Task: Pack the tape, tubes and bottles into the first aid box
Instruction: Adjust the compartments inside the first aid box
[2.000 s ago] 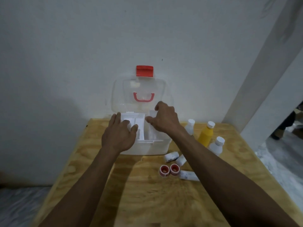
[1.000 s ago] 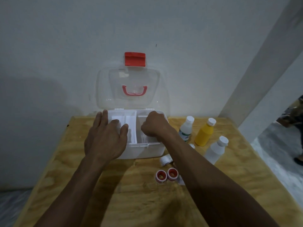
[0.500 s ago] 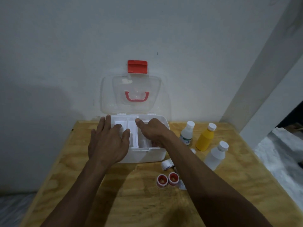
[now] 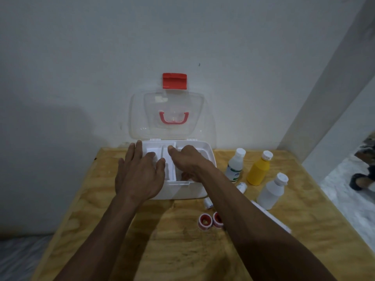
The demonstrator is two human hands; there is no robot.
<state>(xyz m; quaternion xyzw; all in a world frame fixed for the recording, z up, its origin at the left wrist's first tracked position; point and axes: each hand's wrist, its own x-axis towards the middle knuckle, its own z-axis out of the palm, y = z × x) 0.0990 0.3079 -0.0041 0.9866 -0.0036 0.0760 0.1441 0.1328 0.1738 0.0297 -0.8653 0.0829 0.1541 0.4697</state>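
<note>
White plastic first aid box (image 4: 182, 191) open on plywood counter (image 4: 182, 240), clear lid (image 4: 168, 116) upright, divided tray (image 4: 168, 169) inside. Left hand (image 4: 140, 177) flat, fingers spread wide; right hand (image 4: 188, 161) reaching in, fingers' grip hidden. At 3 o'clock: bottles (image 4: 257, 171), tubes (image 4: 241, 187), red-rimmed tape rolls (image 4: 205, 221).

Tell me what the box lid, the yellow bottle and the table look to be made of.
Box lid: clear glossy plastic; the wall shows through it.
Yellow bottle: opaque plastic, likely matte, with a white cap.
Table: bare plywood, judging by swirling grain; apparently unvarnished.
</note>
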